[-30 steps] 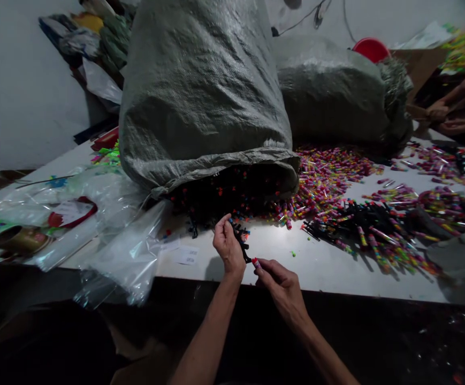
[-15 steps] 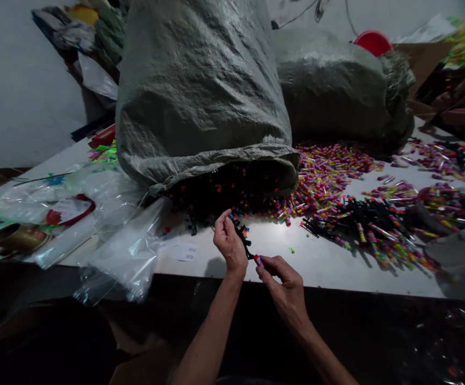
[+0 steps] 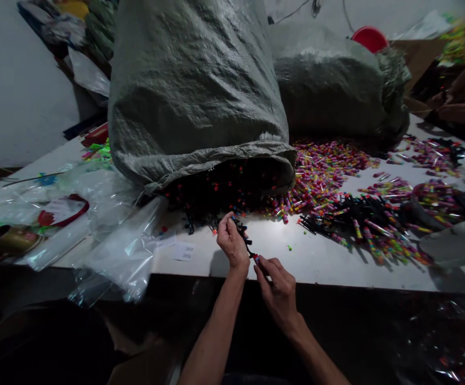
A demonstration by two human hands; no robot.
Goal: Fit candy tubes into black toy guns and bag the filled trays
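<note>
Just in front of the grey sack (image 3: 196, 91), the left hand (image 3: 232, 243) has its fingers clamped on a black branched strip (image 3: 243, 238). The right hand (image 3: 277, 283) pinches a small pink tube (image 3: 256, 259) at the strip's lower end.

Dim scene. Bright patch on white table (image 3: 320, 256) near centre, light from above. Foreground below table edge nearly black. Wide-angle bending at edges. Right corner blurred; coloured tubes (image 3: 324, 176) fairly sharp.
</note>
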